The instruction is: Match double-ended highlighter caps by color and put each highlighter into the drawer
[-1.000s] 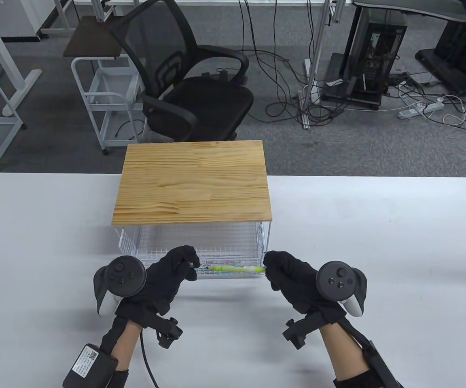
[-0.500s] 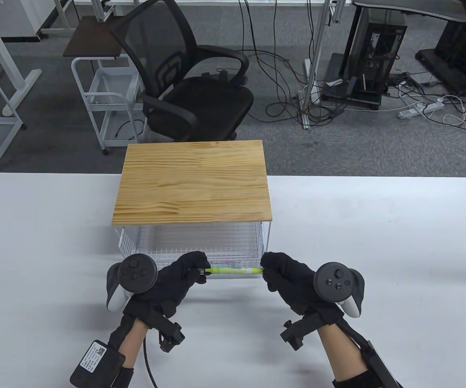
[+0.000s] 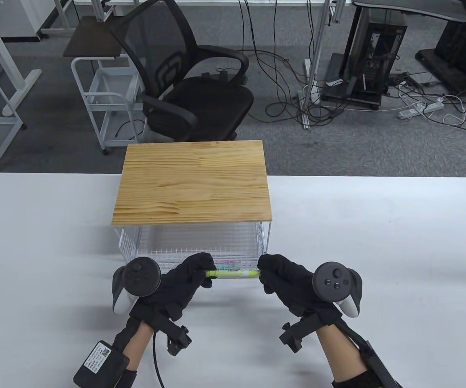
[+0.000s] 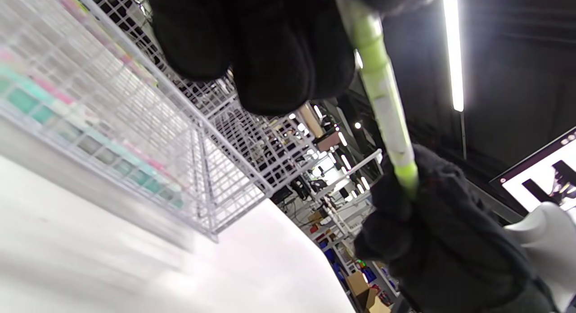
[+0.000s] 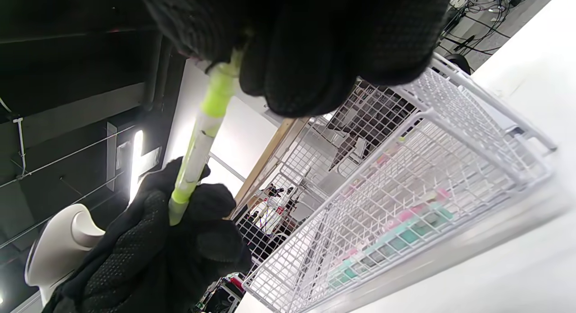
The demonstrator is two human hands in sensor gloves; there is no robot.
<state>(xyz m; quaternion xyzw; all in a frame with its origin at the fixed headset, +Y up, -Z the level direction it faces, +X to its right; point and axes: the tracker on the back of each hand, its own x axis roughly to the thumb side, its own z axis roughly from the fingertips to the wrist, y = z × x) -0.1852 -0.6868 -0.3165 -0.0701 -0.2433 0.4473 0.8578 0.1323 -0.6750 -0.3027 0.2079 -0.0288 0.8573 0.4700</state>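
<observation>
A yellow-green highlighter lies level between my two hands, just in front of the white wire drawer. My left hand grips its left end, and my right hand grips its right end. In the left wrist view the highlighter runs from my left fingers down into the right glove. In the right wrist view the highlighter runs from my right fingers to the left glove. Both ends are hidden inside the gloves. Pink and teal highlighters lie in the drawer.
The drawer stands pulled out from under a wooden-topped wire rack on the white table. A black office chair and a white cart stand beyond the table's far edge.
My left hand moved right and closed onto the highlighter's left end. The right hand shifted slightly left, holding the highlighter throughout.
</observation>
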